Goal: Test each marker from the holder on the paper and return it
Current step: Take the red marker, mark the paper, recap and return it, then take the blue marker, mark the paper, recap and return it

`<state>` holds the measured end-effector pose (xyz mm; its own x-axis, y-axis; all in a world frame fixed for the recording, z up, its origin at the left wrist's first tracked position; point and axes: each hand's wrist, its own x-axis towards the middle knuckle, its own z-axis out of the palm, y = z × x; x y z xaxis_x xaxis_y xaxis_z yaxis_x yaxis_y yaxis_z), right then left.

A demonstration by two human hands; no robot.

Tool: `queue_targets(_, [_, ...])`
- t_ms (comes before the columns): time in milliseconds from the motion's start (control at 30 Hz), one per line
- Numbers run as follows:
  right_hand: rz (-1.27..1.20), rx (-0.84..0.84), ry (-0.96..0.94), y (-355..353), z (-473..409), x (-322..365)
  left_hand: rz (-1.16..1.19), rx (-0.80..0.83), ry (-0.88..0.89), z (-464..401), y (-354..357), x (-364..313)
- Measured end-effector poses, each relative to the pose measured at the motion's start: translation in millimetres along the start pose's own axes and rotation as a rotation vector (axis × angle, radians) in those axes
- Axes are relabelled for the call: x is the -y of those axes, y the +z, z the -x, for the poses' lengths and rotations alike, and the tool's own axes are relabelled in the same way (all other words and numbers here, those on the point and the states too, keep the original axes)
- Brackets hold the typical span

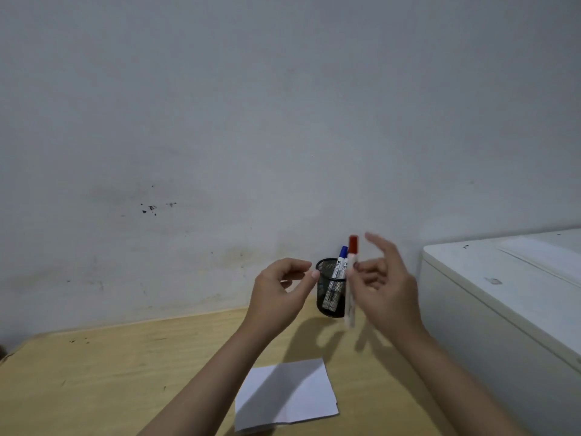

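Pinched in my right hand (382,286): red-capped marker (351,280), upright, cap up; just left of grip, mesh holder (330,289) with blue marker (339,267); my left hand (281,289) loosely curled, empty; paper (287,396) below.

A single head-worn wide-angle camera is looking forward and only slightly down, so the bare grey-white painted wall (283,105) is filling the upper two thirds of the frame. The pale wooden counter (110,372) is lying across the lower third, seen from close above its near edge. Both forearms are entering from the bottom centre, and a white boxy cabinet (503,294) is cutting into the right edge. There is no second view.
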<state>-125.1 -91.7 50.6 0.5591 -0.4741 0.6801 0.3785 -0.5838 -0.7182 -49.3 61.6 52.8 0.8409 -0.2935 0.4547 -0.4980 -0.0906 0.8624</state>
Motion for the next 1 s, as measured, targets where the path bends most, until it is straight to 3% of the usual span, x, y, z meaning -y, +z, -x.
queue_targets(167, [0.040, -0.194, 0.038, -2.2, -69.1, -22.2, -0.288, 0.059, 0.010, -36.9, 34.6, 40.8])
queue_targets(367, [0.227, -0.072, 0.143, 26.4, -86.8, -62.2, -0.471, 0.104, 0.050, -60.3, 67.8, 71.2])
queue_targets(500, [0.337, 0.104, 0.235, 35.2, -81.0, -88.7, -0.445, 0.006, 0.033, -62.3, 75.2, 75.9])
queue_targets(700, [0.484, 0.197, 0.325, 42.0, -83.2, -107.0, -0.324, -0.057, -0.015, -63.0, 73.8, 74.9])
queue_targets(867, [0.691, 0.178, 0.197, 50.9, -89.4, -105.5, -0.295, -0.065, -0.015, -63.2, 75.0, 76.1])
queue_targets(1000, [0.765, 0.186, 0.221, 58.7, -93.1, -107.0, -0.292, -0.062, -0.019, -63.3, 74.3, 76.3])
